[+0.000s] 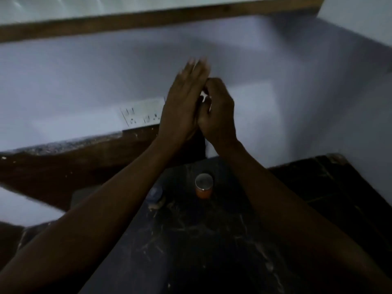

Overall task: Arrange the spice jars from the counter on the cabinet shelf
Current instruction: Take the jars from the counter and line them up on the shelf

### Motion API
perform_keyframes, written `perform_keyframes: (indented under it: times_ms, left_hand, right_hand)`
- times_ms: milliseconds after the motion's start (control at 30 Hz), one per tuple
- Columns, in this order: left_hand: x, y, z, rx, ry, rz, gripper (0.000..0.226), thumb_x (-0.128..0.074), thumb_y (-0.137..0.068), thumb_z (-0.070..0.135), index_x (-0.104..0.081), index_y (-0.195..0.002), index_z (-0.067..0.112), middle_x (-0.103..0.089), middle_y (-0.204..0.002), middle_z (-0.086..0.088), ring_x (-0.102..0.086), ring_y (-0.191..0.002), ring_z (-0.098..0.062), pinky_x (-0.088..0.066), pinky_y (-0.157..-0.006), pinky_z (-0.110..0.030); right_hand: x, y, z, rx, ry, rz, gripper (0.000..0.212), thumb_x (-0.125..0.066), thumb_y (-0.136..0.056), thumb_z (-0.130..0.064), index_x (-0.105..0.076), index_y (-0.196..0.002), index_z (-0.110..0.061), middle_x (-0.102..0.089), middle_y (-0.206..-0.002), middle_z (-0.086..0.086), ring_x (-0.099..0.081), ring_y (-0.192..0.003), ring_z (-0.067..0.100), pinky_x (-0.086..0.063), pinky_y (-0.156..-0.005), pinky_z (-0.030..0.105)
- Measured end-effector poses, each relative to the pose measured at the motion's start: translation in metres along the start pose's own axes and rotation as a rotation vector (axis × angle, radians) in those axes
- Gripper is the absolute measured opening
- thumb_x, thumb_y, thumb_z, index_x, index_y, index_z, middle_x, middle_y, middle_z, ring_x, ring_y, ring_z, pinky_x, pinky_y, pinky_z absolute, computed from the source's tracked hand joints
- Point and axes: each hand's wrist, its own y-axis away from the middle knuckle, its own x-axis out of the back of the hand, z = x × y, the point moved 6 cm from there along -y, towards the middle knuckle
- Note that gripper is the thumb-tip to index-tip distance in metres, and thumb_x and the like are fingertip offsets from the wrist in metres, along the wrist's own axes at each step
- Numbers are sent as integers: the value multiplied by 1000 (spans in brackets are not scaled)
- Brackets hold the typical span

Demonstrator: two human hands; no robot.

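An orange spice jar (203, 186) with a silver lid stands upright on the dark counter (212, 240). A second jar with a blue lid (155, 195) stands to its left, partly hidden by my left forearm. Both hands are raised together in front of the wall, well above the jars. My left hand (184, 105) is flat with its fingers straight, pressed against my right hand (218, 112), whose fingers are curled. A small pale glint shows between the palms; what it is stays hidden. The brown wooden shelf edge (148, 20) runs across the top.
A white socket and switch plate (141, 113) is on the pale wall behind my left hand. A brown wooden ledge (63, 164) runs below it at the left. The counter's right edge meets the wall corner (339, 158). The scene is dim and blurred.
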Motion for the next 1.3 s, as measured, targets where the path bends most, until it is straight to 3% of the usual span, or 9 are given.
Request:
perform_keyframes:
  times_ms: [200,367,467,600,733,833,1033,1167,1300]
  left_hand:
    - [-107,129,-63,341,87,-470,65,-59,-100,22,-37,-159,6,-36,-167,-14,-25,-160,-30,-26,-130,-50]
    - [-199,224,-63,531,168,-902,83,-68,-97,27,-24,-163,3,-21,-172,-18,-15,-162,-29,-21,-131,-46]
    - [-229,256,-54,541,164,-1029,86,-67,-99,23,-15,-162,-4,-15,-171,-27,-27,-157,-38,-29,-126,-46]
    - [-243,274,-58,661,81,-957,93,-74,-93,26,-17,-164,9,-15,-168,-20,-50,-138,-45,-49,-109,-55]
    - [-244,268,-59,594,64,-961,78,-77,-88,23,-38,-154,5,-34,-158,-21,-54,-132,-44,-47,-110,-51]
    - [-236,267,-52,596,112,-962,66,-76,-87,23,-48,-144,5,-41,-153,-21,-57,-128,-40,-48,-109,-47]
    - [-195,220,-48,529,259,-823,72,-85,-78,26,-53,-140,9,-49,-141,-12,-55,-125,-30,-45,-104,-35]
    - [-155,167,-31,403,311,-707,76,-86,-77,38,-54,-141,11,-49,-130,-7,-54,-108,-19,-49,-92,-32]
    - [-84,92,-7,277,446,-500,69,-84,-80,34,-58,-140,13,-56,-123,-6,-56,-109,-16,-51,-99,-35]
  right_hand:
    - [-52,125,108,-433,197,-486,25,-63,-89,-10,-64,-113,-4,-67,-110,9,-64,-96,17,-49,-79,16]
    - [-46,229,171,-774,319,-712,43,-71,-92,-19,-59,-129,-3,-64,-128,16,-62,-120,26,-51,-104,40]
    - [-44,264,185,-942,258,-716,39,-64,-98,-25,-59,-131,-5,-64,-129,15,-62,-120,26,-51,-107,44]
    - [-40,283,193,-1017,228,-620,42,-61,-100,-31,-58,-135,-7,-64,-132,14,-61,-124,27,-47,-111,42]
    - [-34,290,199,-1008,300,-707,50,-61,-99,-30,-55,-140,-2,-57,-140,22,-55,-130,37,-43,-113,42]
    - [-25,301,195,-1011,345,-854,82,-82,-82,-25,-41,-151,-7,-41,-152,19,-42,-141,36,-38,-118,47]
    - [-3,252,154,-803,265,-806,102,-90,-73,-23,-31,-156,-9,-38,-157,14,-38,-146,31,-36,-121,44]
    - [22,201,110,-598,297,-604,86,-92,-73,-22,-48,-142,3,-57,-137,21,-57,-123,29,-36,-111,19]
    - [44,129,57,-466,317,-391,70,-80,-83,-31,-53,-139,2,-61,-130,16,-59,-117,25,-50,-102,40]
